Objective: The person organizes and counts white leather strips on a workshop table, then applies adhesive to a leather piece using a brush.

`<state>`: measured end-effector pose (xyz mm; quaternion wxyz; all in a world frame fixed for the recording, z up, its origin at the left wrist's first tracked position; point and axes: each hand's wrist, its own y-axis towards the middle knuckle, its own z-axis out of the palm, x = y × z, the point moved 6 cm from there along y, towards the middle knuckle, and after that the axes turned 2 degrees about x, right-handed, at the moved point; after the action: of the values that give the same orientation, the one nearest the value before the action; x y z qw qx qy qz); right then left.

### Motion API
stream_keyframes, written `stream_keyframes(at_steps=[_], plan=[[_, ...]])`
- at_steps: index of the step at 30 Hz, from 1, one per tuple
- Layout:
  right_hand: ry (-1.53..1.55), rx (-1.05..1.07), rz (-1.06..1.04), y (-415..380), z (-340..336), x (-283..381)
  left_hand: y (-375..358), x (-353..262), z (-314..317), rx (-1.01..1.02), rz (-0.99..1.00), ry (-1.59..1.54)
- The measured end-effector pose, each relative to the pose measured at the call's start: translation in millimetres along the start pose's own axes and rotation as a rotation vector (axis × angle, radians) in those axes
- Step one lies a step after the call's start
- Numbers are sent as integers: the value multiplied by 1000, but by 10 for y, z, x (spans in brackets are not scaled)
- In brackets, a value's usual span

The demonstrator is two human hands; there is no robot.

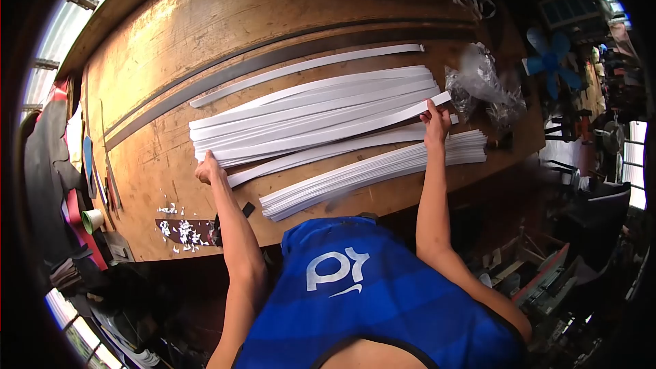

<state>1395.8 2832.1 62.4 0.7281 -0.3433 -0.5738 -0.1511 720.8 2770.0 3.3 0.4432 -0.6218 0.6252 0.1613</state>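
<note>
Long white strips lie side by side in a wide stack on the wooden table. My left hand is closed on the left end of a white strip at the stack's near edge. Toward the right end, my right hand pinches the same strip, whose tip sticks out past the fingers. Nearer to me are a few loose strips and a thick bundle of narrow strips. One separate strip lies beyond the stack.
Dark long bars cross the table behind the strips. Crumpled clear plastic sits at the right. Small white scraps lie at the near left, with a tape roll farther left. A blue fan stands beyond the right edge.
</note>
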Motion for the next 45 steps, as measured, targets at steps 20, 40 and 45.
stream_keyframes(at_steps=[20, 40, 45], plan=[[-347, 493, -566, -1065, 869, 1154, -931, -1037, -439, 568, 488, -700], [-812, 1241, -916, -2826, 1717, 1552, -3329, -1600, -967, 1113, 1355, 5], [-749, 1262, -935, -2934, 1705, 1611, -3372, -1552, -1051, 1104, 1306, -60]])
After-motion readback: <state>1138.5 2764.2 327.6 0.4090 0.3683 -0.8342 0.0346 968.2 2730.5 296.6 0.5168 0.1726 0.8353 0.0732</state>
